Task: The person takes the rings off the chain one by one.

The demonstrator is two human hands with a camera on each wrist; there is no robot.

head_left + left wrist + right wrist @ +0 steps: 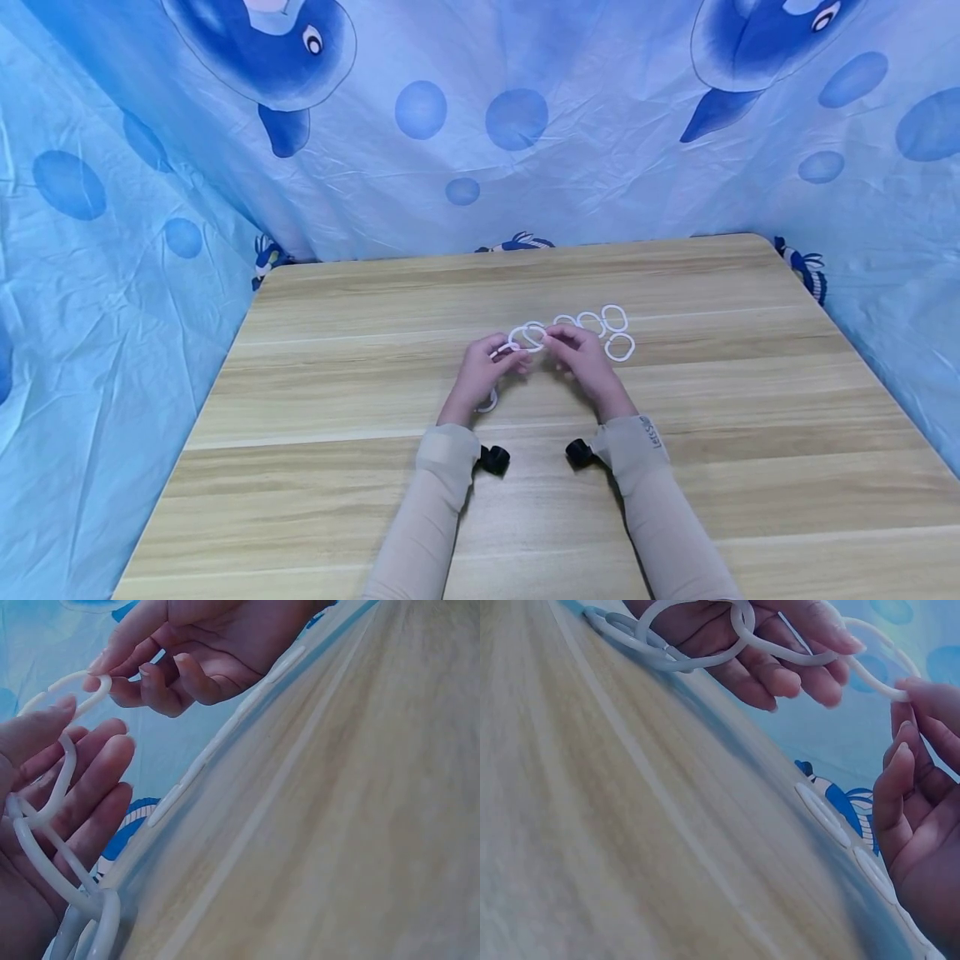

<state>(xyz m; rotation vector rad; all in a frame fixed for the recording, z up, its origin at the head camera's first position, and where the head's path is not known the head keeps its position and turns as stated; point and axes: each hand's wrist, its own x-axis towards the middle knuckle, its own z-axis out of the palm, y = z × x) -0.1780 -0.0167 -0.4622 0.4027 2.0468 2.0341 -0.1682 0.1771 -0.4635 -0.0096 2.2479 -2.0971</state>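
My left hand (480,367) pinches a white plastic ring (877,688) between thumb and fingertips. On the other side of that ring, my right hand (587,360) pinches it with thumb and index finger. Several more white rings are linked together as a chain (46,864), which crosses the left palm and hangs below it. The chain's lower end (491,405) shows beside the left wrist in the head view. Whether the ring between the hands has a gap, and exactly how it meets the chain, I cannot tell.
Loose white rings lie flat on the wooden table (337,350) beyond the right hand, among them an upper ring (614,306) and a lower ring (619,360). A blue curtain (360,192) with dolphins and bubbles hangs around the table's back and sides.
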